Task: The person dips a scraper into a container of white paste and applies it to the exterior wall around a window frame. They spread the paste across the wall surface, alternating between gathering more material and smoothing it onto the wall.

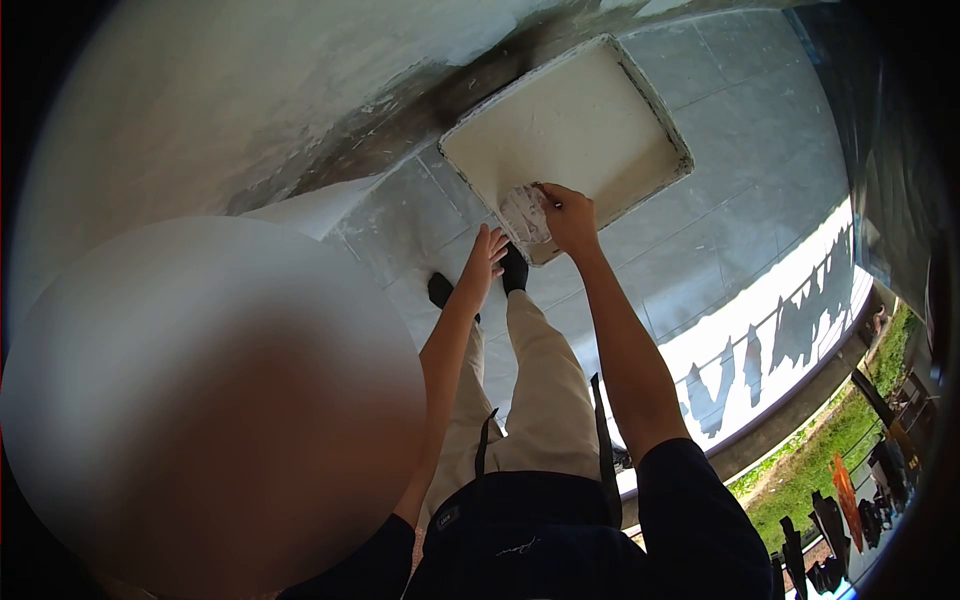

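Note:
In the head view, my right hand (pixel 571 217) is closed on the edge of a round, shallow, whitish-crusted dish (pixel 524 213). The dish sits over the near corner of a large rectangular tray (pixel 646 84), whose rim is crusted and dark in places. A smooth, pale off-white mix (pixel 570 120) fills the tray. My left hand (pixel 484 258) is held just left of that corner, with fingers stretched out and nothing in them. Beneath the hands are my light trousers and dark footwear (pixel 513 268).
A pale wall (pixel 300 90) with a dark, stained base runs along the left and top. Grey floor slabs (pixel 720 200) surround the tray. Sunlit floor with railing shadows (pixel 770 340) lies at right, with grass (pixel 840 450) beyond. A large blurred round shape covers the lower left.

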{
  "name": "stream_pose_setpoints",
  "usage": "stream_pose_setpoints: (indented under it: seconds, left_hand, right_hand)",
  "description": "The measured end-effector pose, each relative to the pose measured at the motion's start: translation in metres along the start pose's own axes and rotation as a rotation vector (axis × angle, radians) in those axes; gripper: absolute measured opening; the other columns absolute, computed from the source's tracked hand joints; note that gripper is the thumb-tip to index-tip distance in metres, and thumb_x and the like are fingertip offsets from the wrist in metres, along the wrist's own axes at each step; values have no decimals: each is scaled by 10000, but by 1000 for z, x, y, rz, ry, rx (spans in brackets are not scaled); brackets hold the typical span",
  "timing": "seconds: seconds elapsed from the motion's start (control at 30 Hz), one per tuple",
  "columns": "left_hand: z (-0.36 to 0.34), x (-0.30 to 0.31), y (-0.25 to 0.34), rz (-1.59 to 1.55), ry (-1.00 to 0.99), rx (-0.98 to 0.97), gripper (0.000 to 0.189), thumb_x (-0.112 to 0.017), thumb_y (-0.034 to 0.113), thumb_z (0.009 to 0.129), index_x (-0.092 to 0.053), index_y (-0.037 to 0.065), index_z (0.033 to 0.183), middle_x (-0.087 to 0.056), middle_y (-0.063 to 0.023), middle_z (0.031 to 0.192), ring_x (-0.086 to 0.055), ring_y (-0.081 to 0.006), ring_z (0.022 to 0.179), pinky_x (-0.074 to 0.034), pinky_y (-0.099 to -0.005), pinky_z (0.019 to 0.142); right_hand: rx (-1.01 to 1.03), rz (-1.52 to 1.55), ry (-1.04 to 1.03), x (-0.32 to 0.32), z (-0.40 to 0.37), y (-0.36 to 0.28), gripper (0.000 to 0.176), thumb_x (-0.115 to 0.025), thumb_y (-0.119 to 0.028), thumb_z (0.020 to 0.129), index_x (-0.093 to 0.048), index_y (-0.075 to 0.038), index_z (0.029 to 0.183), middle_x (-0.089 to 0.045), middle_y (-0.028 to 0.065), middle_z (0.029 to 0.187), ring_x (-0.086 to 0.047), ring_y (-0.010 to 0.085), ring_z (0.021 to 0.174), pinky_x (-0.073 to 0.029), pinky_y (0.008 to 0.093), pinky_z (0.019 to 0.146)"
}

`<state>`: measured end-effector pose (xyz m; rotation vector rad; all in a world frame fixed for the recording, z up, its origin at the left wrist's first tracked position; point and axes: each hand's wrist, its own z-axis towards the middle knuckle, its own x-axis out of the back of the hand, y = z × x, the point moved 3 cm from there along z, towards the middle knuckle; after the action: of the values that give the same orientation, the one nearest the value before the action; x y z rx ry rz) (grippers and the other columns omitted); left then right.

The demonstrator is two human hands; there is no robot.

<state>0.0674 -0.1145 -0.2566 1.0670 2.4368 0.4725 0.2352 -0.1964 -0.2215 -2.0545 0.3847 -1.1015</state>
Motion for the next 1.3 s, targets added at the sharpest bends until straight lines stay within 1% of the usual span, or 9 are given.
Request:
stream_pose_setpoints:
  seconds: [0.3, 0.63, 0.7, 0.73, 0.8, 1.03, 1.1, 1.23, 1.3]
  left_hand:
    - [-5, 1, 0, 15, -52, 3, 902, -202, 756, 914, -284, 97, 1525, -351, -99, 1550, -287, -285, 1438, -209, -522, 1132]
    - [-11, 12, -6, 30, -68, 29, 875, -166, 729, 934, -307, 87, 1512, -395, -94, 1527, -257, -290, 1452, -181, -517, 1138]
    - [-12, 12, -6, 43, -84, 22, 869, -160, 724, 938, -308, 89, 1512, -399, -90, 1525, -252, -288, 1453, -183, -514, 1137]
    - [-12, 12, -6, 44, -82, 21, 869, -160, 724, 938, -308, 89, 1512, -399, -90, 1525, -252, -288, 1453, -183, -514, 1137]
    - [-11, 11, -5, 33, -98, 32, 867, -154, 720, 940, -301, 89, 1515, -391, -89, 1531, -243, -287, 1457, -179, -509, 1138]
    - [-16, 7, 0, 59, -127, -2, 872, -139, 724, 938, -291, 91, 1519, -376, -93, 1539, -237, -287, 1458, -175, -505, 1136]
    - [-18, 10, 0, 68, -119, -11, 873, -133, 724, 938, -298, 90, 1516, -385, -95, 1534, -236, -290, 1459, -176, -506, 1134]
    - [-24, 18, 10, 54, -98, -18, 868, -129, 720, 940, -307, 92, 1512, -399, -102, 1524, -235, -290, 1460, -179, -505, 1131]
    - [-29, 22, 22, 38, -72, -37, 860, -129, 719, 942, -336, 96, 1498, -428, -107, 1503, -263, -288, 1448, -185, -502, 1126]
  right_hand:
    - [-14, 89, -92, 3, 4, 22, 299, -606, -45, 838, -690, -47, 1125, -704, 189, 1036, -693, 296, 969, -527, 359, 857]
    - [-51, 48, -136, 7, 1, 34, 315, -613, -53, 827, -687, -57, 1132, -710, 166, 1038, -691, 295, 978, -526, 363, 867]
    - [-42, 45, -146, 7, 1, 35, 320, -639, -55, 844, -669, -27, 1160, -721, 141, 1029, -688, 222, 906, -521, 327, 838]
    - [-41, 47, -146, 6, 1, 36, 320, -639, -55, 844, -669, -27, 1160, -721, 141, 1029, -688, 222, 906, -521, 327, 838]
    - [-33, 27, -135, 8, 0, 34, 312, -619, -57, 819, -687, -52, 1124, -713, 172, 1020, -695, 301, 955, -529, 371, 850]
    - [-102, 86, -112, 0, -3, 55, 312, -628, -67, 810, -690, -52, 1116, -713, 185, 1013, -697, 304, 950, -528, 368, 842]
    - [-214, 224, -112, -3, -4, 58, 319, -630, -50, 799, -691, -34, 1112, -724, 166, 1003, -703, 272, 925, -527, 353, 833]
    - [-261, 404, -85, 9, -5, 38, 308, -614, -24, 818, -677, 14, 1117, -723, 134, 964, -694, 224, 855, -536, 331, 765]
    - [-371, 668, -131, 16, -5, 21, 292, -603, -12, 853, -640, 36, 1138, -696, 95, 930, -667, 175, 790, -538, 302, 691]
